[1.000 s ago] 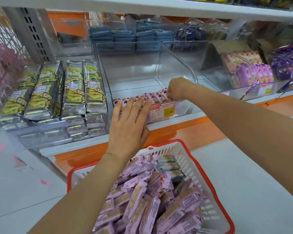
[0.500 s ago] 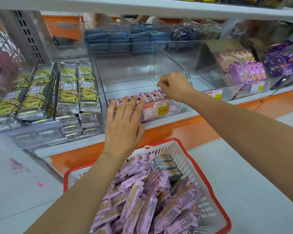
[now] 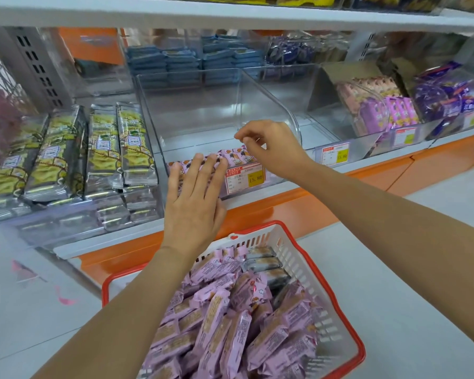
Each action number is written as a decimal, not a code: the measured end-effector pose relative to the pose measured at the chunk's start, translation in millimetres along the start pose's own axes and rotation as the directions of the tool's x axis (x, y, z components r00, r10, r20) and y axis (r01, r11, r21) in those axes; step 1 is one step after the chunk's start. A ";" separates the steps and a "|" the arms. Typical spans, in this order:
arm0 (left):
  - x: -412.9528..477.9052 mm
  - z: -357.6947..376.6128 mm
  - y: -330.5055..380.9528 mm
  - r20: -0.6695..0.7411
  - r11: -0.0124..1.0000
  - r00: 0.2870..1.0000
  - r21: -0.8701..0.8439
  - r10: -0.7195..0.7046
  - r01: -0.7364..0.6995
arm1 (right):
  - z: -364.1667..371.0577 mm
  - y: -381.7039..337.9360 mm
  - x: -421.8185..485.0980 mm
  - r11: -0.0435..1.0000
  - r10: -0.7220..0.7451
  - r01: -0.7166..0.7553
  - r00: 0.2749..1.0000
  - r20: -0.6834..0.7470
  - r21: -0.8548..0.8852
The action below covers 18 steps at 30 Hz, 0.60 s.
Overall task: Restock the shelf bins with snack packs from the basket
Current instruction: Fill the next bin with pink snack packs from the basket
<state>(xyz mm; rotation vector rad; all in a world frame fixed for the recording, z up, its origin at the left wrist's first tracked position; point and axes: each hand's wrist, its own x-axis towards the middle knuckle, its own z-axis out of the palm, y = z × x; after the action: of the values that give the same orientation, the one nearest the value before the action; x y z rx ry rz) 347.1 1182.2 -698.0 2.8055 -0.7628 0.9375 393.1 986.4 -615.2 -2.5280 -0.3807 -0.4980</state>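
A white basket with a red rim (image 3: 348,318) stands on the floor below the shelf, full of pink snack packs (image 3: 230,318). A clear shelf bin (image 3: 197,113) in the middle holds one row of pink packs (image 3: 237,157) along its front wall. My left hand (image 3: 195,203) lies flat with straight fingers against that front wall, fingertips on the row. My right hand (image 3: 271,149) hovers over the right end of the row with fingers loosely curled; I see nothing held in it.
A bin of yellow-green packs (image 3: 66,154) sits left of the clear bin. Bins of pink and purple packs (image 3: 389,108) sit to the right, blue packs (image 3: 181,61) behind. A price tag (image 3: 245,177) hangs on the bin front. An upper shelf (image 3: 230,15) overhangs.
My right hand lifted off the right end of the row and now hangs above it. My left hand stays pressed on the bin front.
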 end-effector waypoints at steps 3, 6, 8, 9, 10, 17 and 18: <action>-1.2 -5.9 -0.4 0.043 1.000 0.999 0.026 0.011 -0.012 | 3.7 -8.5 -8.0 0.998 -0.044 0.046 0.998 -0.038 0.052; -3.1 -15.1 0.1 0.087 0.999 0.996 0.032 0.014 -0.017 | -1.6 -16.3 -13.2 0.995 -0.057 0.061 0.996 -0.062 0.073; -6.8 -21.3 0.4 0.106 1.000 0.994 0.026 0.005 -0.008 | -7.1 -22.1 -17.1 0.995 -0.026 0.031 0.998 -0.054 0.096; -10.2 -24.3 0.7 0.112 1.000 0.994 0.020 -0.003 0.001 | -9.1 -25.1 -20.0 0.994 -0.011 0.016 0.999 -0.047 0.110; -14.7 -26.7 1.1 0.112 1.000 0.994 0.011 -0.011 0.010 | -10.5 -28.2 -23.6 0.992 -0.002 0.007 0.999 -0.038 0.124; -60.4 -22.7 3.2 0.059 0.998 0.998 -0.061 0.033 -0.029 | 5.2 -47.3 -65.4 0.983 0.022 -0.041 0.994 0.108 0.182; -66.6 -19.7 2.6 0.081 0.997 0.996 -0.074 0.040 -0.034 | 11.0 -48.6 -73.4 0.982 0.028 -0.053 0.990 0.137 0.180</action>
<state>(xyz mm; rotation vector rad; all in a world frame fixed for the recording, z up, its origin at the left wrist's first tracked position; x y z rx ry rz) 289.4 1213.2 -721.2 2.7911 -0.8446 0.7868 313.0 1020.1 -633.1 -2.3913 -0.4044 -0.2650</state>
